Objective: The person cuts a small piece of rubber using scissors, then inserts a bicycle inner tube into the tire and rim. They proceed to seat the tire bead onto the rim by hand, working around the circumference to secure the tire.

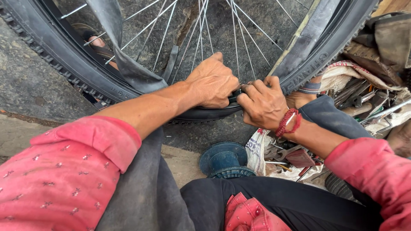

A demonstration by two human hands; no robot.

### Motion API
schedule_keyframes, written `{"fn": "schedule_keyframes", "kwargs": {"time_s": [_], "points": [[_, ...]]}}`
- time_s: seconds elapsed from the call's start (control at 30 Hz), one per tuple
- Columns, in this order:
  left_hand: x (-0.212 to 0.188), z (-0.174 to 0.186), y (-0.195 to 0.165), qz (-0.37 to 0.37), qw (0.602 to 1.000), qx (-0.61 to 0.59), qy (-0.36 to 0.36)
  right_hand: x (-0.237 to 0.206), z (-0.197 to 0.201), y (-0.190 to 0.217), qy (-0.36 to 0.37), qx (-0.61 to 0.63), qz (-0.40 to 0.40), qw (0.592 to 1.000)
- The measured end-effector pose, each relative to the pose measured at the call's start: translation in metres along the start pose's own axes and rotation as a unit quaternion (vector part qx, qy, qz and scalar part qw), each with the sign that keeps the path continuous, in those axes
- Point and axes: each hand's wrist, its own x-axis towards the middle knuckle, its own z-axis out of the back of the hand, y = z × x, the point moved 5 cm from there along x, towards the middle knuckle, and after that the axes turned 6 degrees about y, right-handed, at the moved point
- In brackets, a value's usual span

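Now we press the tyre point(85, 81) bead at the rim, left hand point(212, 82) and right hand point(262, 104) both curled tight around it. Next, we judge, the grip must shift further along.

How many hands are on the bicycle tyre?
2. The left hand grips the tyre at its lower edge; the right hand grips it just beside, wearing a red bracelet. No other hands are visible.
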Motion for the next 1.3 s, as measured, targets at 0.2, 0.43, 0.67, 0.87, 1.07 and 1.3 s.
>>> {"fn": "schedule_keyframes", "kwargs": {"time_s": [0.2,0.43,0.67,0.87,1.07,1.3], "points": [[0.004,-0.006,0.002,0.002,1.0,0.017,-0.005,0.008,0.001,-0.001,-0.013,-0.006,0.0,1.0],[0.006,-0.004,0.001,0.009,1.0,0.016,0.007,0.005,-0.003,-0.006,-0.009,0.018,0.007,1.0],[0.001,0.002,0.002,-0.018,0.997,0.019,0.069,0.006,0.011,-0.001,-0.004,0.058,-0.015,0.998],[0.0,0.006,-0.005,0.003,0.999,0.022,0.036,-0.016,0.045,0.022,-0.019,0.143,-0.023,0.989],[0.001,0.006,-0.008,0.034,0.995,0.042,0.08,-0.012,0.038,0.017,0.067,0.181,-0.075,0.978],[0.002,0.007,-0.007,0.015,0.996,0.014,0.081,-0.011,0.043,0.02,0.06,0.206,-0.079,0.974]]}}
